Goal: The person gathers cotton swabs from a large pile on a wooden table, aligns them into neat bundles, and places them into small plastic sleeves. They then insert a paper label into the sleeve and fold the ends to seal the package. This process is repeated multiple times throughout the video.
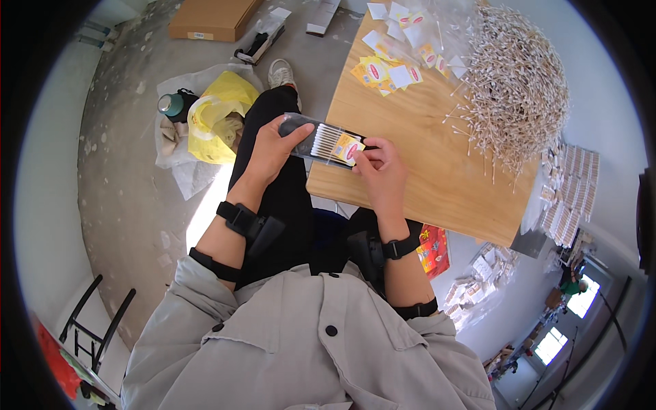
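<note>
A clear plastic bag of cotton swabs (325,142) is held over the near left corner of the wooden table (437,150). Inside it the white swabs lie in a row beside a yellow and white card (348,147). My left hand (273,149) grips the bag's left end, thumb on top and fingers beneath. At the opposite end, my right hand (381,169) pinches the bag by the card, its fingers bent. Whether the right fingertips are inside or outside the plastic cannot be made out.
A big heap of loose cotton swabs (516,82) covers the table's far right. Yellow and white cards (383,72) and clear plastic bags (444,27) lie at its far edge. Stacked swab packs (572,195) are at right. A yellow plastic bag (217,116) sits on the floor at left.
</note>
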### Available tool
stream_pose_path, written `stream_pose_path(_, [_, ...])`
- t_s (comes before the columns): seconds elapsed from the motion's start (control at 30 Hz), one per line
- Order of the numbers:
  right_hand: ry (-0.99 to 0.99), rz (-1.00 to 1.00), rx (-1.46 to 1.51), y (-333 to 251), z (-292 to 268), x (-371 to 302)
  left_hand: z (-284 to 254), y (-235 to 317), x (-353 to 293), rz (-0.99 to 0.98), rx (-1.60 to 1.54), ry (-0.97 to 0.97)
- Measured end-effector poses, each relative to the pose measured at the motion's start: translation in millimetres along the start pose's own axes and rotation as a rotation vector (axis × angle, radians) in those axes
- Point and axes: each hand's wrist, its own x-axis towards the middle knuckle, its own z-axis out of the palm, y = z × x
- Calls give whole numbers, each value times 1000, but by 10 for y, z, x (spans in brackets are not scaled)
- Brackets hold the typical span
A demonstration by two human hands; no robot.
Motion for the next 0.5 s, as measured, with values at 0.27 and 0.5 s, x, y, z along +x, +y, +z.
stream_pose_path(0.27, [-17, 8, -101, -48, 55, 64, 7, 2, -8, 11, 12, 7])
stream_pose_path(0.5, [262, -165, -210, -70, 177, 3, 19, 40, -2, 3, 79, 55])
